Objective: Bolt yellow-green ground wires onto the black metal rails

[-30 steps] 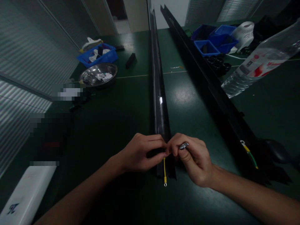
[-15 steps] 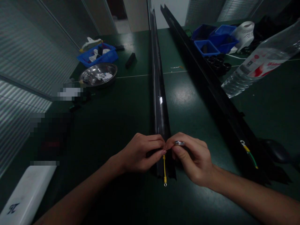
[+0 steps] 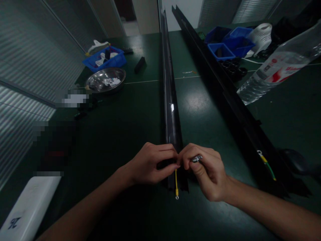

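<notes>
A long black rail (image 3: pixel 170 100) runs down the middle of the green table toward me. My left hand (image 3: pixel 150 164) is closed around its near end, fingers pinched on top. My right hand (image 3: pixel 205 170) is closed beside it, fingertips meeting the left ones over the rail, with a small silvery metal piece (image 3: pixel 197 158) held between thumb and fingers. A yellow wire with a ring terminal (image 3: pixel 176 184) hangs from the rail's near end just below the two hands.
A second black rail (image 3: pixel 225 90) with a yellow-green wire (image 3: pixel 265 164) lies to the right. A clear plastic bottle (image 3: pixel 278 67) and blue bins (image 3: pixel 230 42) are at the far right. A steel bowl (image 3: pixel 105 80) and blue tray (image 3: pixel 104 60) sit far left; a white block (image 3: pixel 27 207) near left.
My right hand has turned slightly, so the silvery piece tipped and dropped a little, back to where it was a second ago. My left hand has stayed put.
</notes>
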A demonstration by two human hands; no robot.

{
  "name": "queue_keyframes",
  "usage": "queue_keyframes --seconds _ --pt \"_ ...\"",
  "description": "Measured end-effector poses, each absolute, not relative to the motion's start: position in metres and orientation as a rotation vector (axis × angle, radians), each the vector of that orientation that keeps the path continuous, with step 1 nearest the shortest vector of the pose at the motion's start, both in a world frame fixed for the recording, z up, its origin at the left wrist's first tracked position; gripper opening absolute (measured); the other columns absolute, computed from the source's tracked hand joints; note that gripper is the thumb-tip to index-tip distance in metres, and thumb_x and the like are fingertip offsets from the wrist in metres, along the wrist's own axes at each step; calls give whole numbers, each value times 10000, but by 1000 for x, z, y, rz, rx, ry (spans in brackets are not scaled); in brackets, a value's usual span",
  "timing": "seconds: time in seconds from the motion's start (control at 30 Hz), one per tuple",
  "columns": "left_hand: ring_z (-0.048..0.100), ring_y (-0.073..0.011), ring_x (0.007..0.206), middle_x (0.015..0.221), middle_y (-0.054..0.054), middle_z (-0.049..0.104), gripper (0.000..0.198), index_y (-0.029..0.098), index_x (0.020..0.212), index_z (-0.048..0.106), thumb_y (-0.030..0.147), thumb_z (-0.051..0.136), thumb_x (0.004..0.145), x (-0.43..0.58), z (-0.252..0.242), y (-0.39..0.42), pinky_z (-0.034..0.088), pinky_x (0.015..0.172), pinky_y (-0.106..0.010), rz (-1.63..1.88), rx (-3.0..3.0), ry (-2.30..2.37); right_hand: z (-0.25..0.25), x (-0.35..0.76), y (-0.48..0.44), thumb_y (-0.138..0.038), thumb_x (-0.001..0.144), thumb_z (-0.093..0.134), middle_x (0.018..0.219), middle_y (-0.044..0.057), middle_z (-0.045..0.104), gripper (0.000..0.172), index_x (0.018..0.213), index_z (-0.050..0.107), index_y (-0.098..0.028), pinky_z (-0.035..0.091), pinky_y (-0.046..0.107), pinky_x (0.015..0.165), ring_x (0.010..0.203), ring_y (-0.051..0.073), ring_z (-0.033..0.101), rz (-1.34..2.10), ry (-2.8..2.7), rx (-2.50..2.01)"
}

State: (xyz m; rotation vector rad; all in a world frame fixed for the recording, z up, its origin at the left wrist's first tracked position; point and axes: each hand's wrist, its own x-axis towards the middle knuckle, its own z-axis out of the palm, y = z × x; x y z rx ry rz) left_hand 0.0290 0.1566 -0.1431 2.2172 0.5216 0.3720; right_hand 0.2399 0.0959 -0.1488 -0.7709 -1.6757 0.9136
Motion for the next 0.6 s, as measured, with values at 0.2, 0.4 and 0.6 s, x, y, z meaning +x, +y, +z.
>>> queue_keyframes --seconds 0.2,0.4,0.6 --pt "637 -126 789 1017 -51 680 148 167 1013 663 172 515 1016 28 -144 157 469 678 -243 381 2236 502 -146 239 94 -102 980 500 848 56 658 140 973 630 -155 478 290 642 718 150 626 880 -1675 -818" --pt "658 -145 840 1012 -68 692 159 153 1025 667 168 509 1016 28 -144 157 506 719 -261 403 2226 505 -148 239 96 -86 985 511 861 48 655 160 994 651 -160 488 280 656 740 145 631 881 -1668 -842" --pt "632 -124 766 972 -42 671 122 164 1016 646 153 529 982 28 -145 156 460 657 -236 393 2224 512 -153 239 97 -119 1010 475 811 40 658 185 968 648 -168 478 290 647 702 149 618 866 -1720 -790"
